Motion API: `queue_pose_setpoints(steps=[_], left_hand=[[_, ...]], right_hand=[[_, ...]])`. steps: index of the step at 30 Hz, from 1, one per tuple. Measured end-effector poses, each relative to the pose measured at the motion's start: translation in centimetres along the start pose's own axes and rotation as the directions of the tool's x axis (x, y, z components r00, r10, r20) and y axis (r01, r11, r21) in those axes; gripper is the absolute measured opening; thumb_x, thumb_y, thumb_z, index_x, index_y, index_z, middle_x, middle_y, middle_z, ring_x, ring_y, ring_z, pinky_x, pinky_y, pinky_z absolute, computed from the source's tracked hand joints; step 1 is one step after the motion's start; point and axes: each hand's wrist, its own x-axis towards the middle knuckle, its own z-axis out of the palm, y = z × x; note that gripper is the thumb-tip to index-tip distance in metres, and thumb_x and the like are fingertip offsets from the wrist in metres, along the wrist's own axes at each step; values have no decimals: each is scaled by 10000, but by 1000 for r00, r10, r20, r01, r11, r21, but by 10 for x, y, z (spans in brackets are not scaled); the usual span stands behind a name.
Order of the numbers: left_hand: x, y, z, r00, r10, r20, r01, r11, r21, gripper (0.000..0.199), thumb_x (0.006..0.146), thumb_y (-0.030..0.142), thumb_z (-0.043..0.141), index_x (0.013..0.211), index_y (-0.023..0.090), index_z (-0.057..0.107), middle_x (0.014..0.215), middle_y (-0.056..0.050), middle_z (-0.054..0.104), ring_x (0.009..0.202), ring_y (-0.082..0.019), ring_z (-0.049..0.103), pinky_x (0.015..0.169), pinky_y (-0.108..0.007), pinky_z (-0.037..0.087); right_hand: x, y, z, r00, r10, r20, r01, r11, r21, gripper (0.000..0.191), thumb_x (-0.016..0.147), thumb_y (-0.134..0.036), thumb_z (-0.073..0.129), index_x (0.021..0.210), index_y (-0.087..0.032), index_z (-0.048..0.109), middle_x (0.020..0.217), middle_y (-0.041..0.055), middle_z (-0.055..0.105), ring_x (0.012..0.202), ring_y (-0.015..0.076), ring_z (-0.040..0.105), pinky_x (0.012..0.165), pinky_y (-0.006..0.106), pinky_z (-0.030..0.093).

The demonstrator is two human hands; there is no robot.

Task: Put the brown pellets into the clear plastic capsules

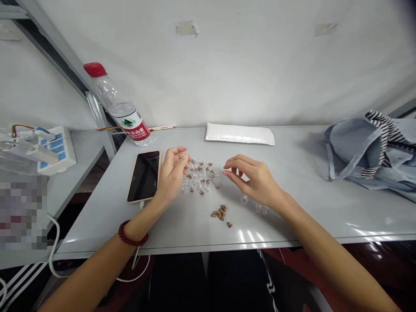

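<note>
Several small clear glass bottles with cork stoppers [201, 177] lie in a cluster at the middle of the grey table. At the cluster's left edge is my left hand [173, 171], its fingers curled together; what they hold, if anything, is too small to make out. My right hand [251, 175] hovers to the right of the cluster, thumb and fingers apart, with nothing visible between them. Below it, partly hidden by the hand and wrist, are a few clear glass pieces [244, 199]. Loose brown corks [222, 212] form a small pile nearer the front edge.
A phone [144, 177] with a cable lies left of my left hand. Behind it stands a water bottle [134, 125] with a red cap. A white packet [239, 134] rests by the wall. At right is a blue cloth bag [354, 143]; at far left, a power strip [58, 149].
</note>
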Motion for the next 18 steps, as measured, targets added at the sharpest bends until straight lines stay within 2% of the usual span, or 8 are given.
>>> queue_pose_setpoints(steps=[4, 9, 13, 15, 16, 18], left_hand=[[6, 0, -2, 999, 49, -15, -47, 996, 74, 145, 870, 198, 545, 1010, 169, 572, 873, -42, 620, 788, -127, 606, 694, -198, 479], [6, 6, -7, 999, 53, -3, -53, 997, 49, 124, 895, 213, 501, 949, 163, 601, 873, -46, 620, 743, -126, 617, 725, -228, 497], [2, 16, -11, 995, 99, 31, -104, 972, 209, 111, 875, 212, 525, 904, 157, 617, 821, -39, 633, 701, -117, 600, 707, -216, 480], [-2, 23, -12, 992, 46, 117, -81, 948, 309, 90, 848, 218, 563, 870, 153, 622, 775, -30, 637, 682, -120, 593, 673, -212, 471], [-4, 25, -13, 981, 1, 196, -71, 934, 350, 93, 836, 230, 581, 864, 153, 625, 755, -23, 635, 669, -122, 587, 656, -214, 468], [-9, 30, -12, 913, -110, 393, -73, 904, 421, 121, 829, 264, 592, 876, 159, 633, 733, -7, 623, 642, -120, 567, 617, -217, 454]], right_hand=[[0, -1, 1, 1000, -13, -1, 13, 1000, -2, 102, 926, -186, 481, 924, -172, 582, 892, 65, 615, 609, 106, 525, 548, 264, 455], [1, 6, -3, 1000, 29, -7, -29, 999, -42, 106, 919, -212, 499, 922, -166, 594, 900, 67, 617, 631, 116, 542, 578, 282, 456], [2, 15, -15, 983, 155, 101, -149, 987, -61, 121, 901, -238, 521, 890, -170, 620, 854, 51, 627, 642, 124, 564, 578, 281, 453], [2, 20, -23, 943, 254, 215, -241, 967, -86, 132, 888, -242, 526, 876, -175, 639, 821, 43, 642, 661, 135, 581, 585, 280, 454], [1, 22, -26, 912, 304, 275, -284, 952, -110, 142, 883, -244, 523, 882, -176, 648, 813, 43, 651, 672, 142, 589, 589, 280, 454], [1, 26, -32, 846, 387, 366, -348, 922, -169, 166, 873, -245, 513, 903, -174, 660, 817, 48, 663, 692, 153, 598, 601, 284, 453]])
